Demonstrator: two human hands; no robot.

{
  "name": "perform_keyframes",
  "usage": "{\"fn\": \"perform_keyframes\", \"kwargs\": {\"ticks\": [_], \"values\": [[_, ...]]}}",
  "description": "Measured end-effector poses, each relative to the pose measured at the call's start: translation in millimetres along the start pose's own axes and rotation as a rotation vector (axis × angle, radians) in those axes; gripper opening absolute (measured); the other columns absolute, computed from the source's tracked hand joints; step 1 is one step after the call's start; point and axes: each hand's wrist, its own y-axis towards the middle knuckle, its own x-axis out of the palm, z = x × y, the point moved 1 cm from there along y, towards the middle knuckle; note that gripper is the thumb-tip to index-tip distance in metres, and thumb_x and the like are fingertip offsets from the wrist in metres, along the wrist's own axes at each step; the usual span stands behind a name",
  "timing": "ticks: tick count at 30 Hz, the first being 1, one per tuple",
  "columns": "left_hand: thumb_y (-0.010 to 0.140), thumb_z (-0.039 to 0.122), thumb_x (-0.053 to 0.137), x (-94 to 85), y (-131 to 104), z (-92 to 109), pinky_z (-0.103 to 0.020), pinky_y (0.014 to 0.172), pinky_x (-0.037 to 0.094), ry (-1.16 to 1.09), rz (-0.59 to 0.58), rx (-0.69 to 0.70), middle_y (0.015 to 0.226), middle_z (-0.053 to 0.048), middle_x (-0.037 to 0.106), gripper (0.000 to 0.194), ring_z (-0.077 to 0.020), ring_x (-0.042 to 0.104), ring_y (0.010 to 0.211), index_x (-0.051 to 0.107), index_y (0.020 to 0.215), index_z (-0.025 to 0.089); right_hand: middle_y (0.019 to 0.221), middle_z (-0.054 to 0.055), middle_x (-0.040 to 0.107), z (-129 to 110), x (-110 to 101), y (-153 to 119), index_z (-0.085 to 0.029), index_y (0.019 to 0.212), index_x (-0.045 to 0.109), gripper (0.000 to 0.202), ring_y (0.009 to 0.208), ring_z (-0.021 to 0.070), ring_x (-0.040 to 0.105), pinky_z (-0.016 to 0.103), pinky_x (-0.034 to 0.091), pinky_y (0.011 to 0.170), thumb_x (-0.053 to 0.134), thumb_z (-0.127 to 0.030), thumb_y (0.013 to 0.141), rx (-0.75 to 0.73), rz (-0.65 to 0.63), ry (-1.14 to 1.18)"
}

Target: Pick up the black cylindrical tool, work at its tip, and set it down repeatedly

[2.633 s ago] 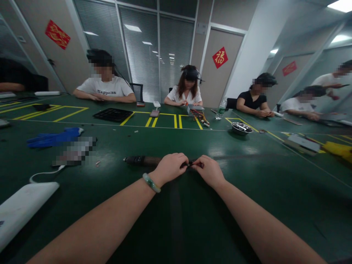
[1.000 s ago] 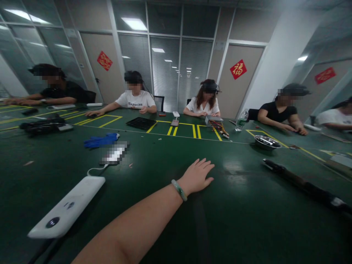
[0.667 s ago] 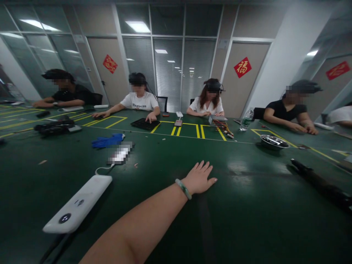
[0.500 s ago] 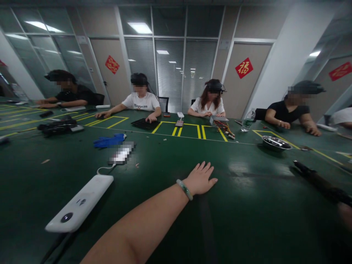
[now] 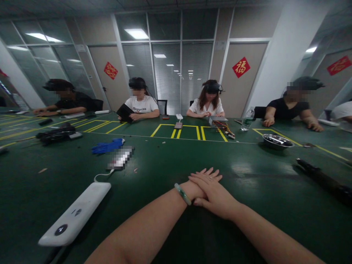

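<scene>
My left hand lies palm down on the green table, with a green-and-white bangle at its wrist. Across the back of it rests my right hand, fingers stretched out and touching the left hand. Neither hand holds an object. Parts of the left hand's fingers are hidden under the right.
A white power bank-like device is cabled to a phone at left, near a blue glove. To the right are a long black object, a steel bowl and a bottle. Co-workers sit opposite.
My right hand has come in from the right edge onto my left hand, which stays flat. Across the table, a co-worker has raised a flat black object.
</scene>
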Motion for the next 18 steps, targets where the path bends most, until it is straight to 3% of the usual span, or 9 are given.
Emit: {"fn": "perform_keyframes", "kwargs": {"ticks": [5,11,18], "values": [[0.073,0.044,0.067,11.7,1.8,-4.2,-0.042,0.117,0.018,0.030,-0.049,0.120,0.157,-0.003,0.019,0.090,-0.0366,0.009,0.144,0.026,0.150,0.021,0.150,0.006,0.033,10.0,-1.4,-8.8,-0.027,0.147,0.032,0.078,0.138,0.0247,0.028,0.044,0.018,0.117,0.068,-0.046,0.080,0.021,0.020,0.035],[0.080,0.048,0.060,11.9,-0.5,-6.8,-0.047,0.119,0.011,0.026,-0.051,0.122,0.158,0.000,0.012,0.087,-0.0345,0.007,0.144,0.016,0.152,0.027,0.150,0.004,0.034,11.6,-2.9,-8.7,-0.029,0.147,0.033,0.077,0.138,0.0244,0.028,0.044,0.019,0.117,0.069,-0.044,0.080,0.001,-0.003,0.059],[0.077,0.044,0.063,10.9,-0.9,-5.0,-0.047,0.118,0.015,0.023,-0.044,0.136,0.157,-0.003,0.017,0.088,-0.0369,0.009,0.144,0.021,0.151,0.023,0.150,0.004,0.033,15.3,-3.4,-9.7,-0.030,0.147,0.033,0.079,0.138,0.0256,0.028,0.046,0.019,0.116,0.071,-0.042,0.078,0.015,-0.005,0.080]]}}
